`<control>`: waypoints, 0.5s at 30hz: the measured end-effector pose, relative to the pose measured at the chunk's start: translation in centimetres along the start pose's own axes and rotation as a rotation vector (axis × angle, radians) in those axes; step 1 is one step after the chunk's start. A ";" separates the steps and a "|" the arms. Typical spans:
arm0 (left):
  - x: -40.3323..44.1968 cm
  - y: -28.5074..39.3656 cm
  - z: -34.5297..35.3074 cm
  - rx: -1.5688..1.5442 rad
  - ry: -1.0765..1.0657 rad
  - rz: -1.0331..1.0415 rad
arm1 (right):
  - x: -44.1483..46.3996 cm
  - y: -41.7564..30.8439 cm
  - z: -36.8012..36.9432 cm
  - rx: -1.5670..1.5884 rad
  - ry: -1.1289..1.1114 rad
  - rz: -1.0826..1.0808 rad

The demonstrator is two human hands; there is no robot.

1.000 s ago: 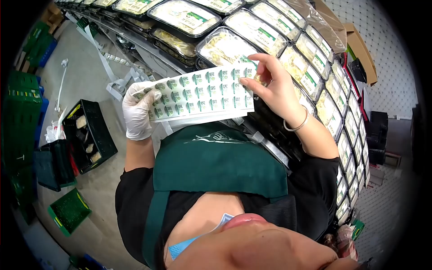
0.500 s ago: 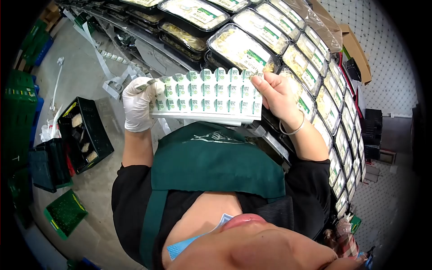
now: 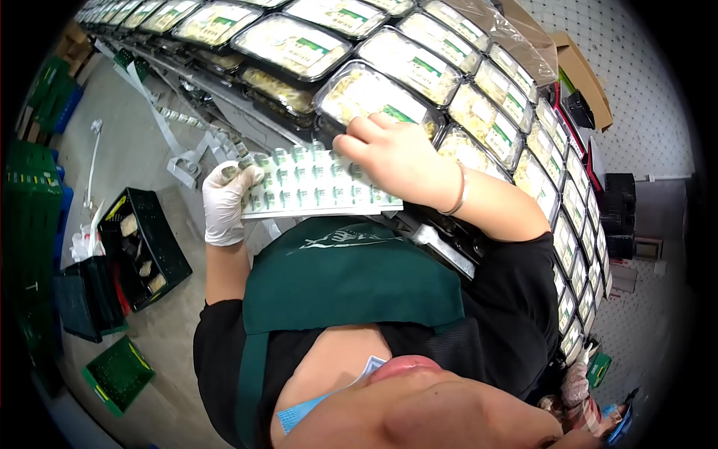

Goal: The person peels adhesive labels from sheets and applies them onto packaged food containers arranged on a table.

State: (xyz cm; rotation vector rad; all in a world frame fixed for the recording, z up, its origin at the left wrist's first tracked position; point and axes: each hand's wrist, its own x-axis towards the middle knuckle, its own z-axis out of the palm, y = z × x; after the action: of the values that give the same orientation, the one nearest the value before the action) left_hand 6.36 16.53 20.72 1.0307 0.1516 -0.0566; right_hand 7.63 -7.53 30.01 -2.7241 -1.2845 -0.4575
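Observation:
My left hand (image 3: 226, 196), in a white glove, pinches the left end of a white sticker sheet (image 3: 310, 183). Rows of small green-and-white stickers cover the sheet, and its upper edge is scalloped. My bare right hand (image 3: 385, 153), with a bangle on the wrist, is over the sheet's upper right part and hides it. Its fingers are bent together; whether a sticker is between them is hidden. Just beyond the fingertips lies a black food tray (image 3: 374, 93) with a clear lid and a green-and-white label. I cannot tell whether the fingers touch it.
Stacked, labelled food trays (image 3: 479, 120) curve along the front and right. A dark crate (image 3: 161, 251) holding a few packs stands on the left floor, near a green crate (image 3: 118, 374). Loose white strips (image 3: 183, 161) trail beside the stacks. A cardboard box (image 3: 580, 75) stands far right.
My right hand has left the sheet's right end and moved left, in front of its upper part near the tray. The sheet has dropped slightly, still in my left hand. The view has shifted.

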 end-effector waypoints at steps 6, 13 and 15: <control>1.9 -1.4 -1.6 0.118 0.142 -0.045 | 1.4 15.6 0.1 0.583 0.276 0.722; 1.0 -1.9 -3.9 0.170 0.241 -0.023 | -0.7 29.0 6.5 0.123 0.026 1.107; 0.8 -1.6 -3.8 0.188 0.253 -0.030 | -0.6 28.0 5.9 -0.045 -0.121 1.072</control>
State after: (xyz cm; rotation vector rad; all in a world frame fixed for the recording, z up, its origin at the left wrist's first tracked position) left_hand 6.56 19.00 17.28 1.2221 0.3975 0.0336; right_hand 30.11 -24.63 25.34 -2.9738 0.2853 -0.1858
